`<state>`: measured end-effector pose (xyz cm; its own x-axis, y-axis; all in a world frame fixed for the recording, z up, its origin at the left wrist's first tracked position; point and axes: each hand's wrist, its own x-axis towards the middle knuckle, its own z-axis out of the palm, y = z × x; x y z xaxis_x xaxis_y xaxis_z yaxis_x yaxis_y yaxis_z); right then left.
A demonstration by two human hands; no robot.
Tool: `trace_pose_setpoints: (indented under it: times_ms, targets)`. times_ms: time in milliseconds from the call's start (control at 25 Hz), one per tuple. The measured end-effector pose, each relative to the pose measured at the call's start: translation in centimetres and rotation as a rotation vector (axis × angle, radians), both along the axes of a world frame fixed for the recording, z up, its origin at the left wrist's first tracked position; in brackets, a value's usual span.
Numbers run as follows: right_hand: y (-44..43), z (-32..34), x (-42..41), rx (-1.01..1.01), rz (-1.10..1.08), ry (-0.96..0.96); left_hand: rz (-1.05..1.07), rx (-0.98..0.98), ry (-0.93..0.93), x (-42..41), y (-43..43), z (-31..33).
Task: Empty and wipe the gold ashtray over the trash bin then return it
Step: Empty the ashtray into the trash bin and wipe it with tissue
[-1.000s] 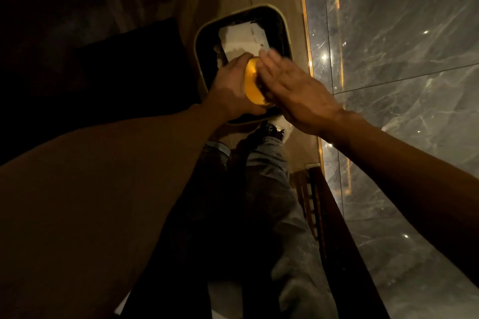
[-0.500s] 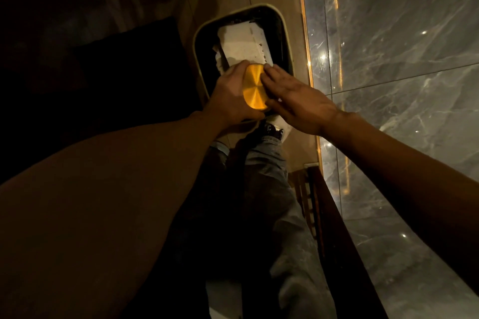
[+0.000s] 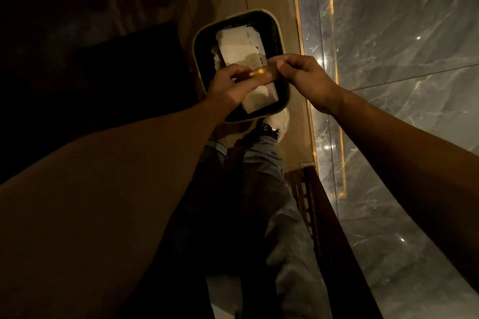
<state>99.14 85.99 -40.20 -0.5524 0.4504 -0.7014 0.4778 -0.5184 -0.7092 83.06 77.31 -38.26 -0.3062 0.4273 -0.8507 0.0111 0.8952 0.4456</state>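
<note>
Left hand [image 3: 230, 85] and right hand [image 3: 305, 77] gripping small shiny gold metal ashtray [image 3: 261, 74] edge-on, above black cream-rimmed rectangular trash bin [image 3: 281, 41] holding white paper [image 3: 241, 45]

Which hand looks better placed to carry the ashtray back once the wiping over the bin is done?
Probably the left hand: it wraps the gold ashtray from the side and below, above the trash bin. The right hand only pinches at its right edge with fingertips, so it can let go more easily.

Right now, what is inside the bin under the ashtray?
White paper lies in the bin, filling most of it. Both hands and the ashtray cover its middle; ash cannot be made out.
</note>
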Motion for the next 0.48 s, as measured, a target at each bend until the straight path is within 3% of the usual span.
trace_pose_setpoints:
  times_ms: [240, 360, 480]
  targets:
    - [0.7, 4.2, 1.4, -0.002, -0.033, -0.028, 0.222, -0.127, -0.232, 0.1, 1.6, 3.4]
    - [1.3, 7.7, 2.0, 0.105, 0.005, -0.066, 0.29, -0.154, -0.247, 0.5, 3.2, 7.3]
    - [2.2, 12.6, 2.5, 0.216, -0.008, -0.106, 0.292, -0.057, -0.213, 0.8, 4.1, 12.7]
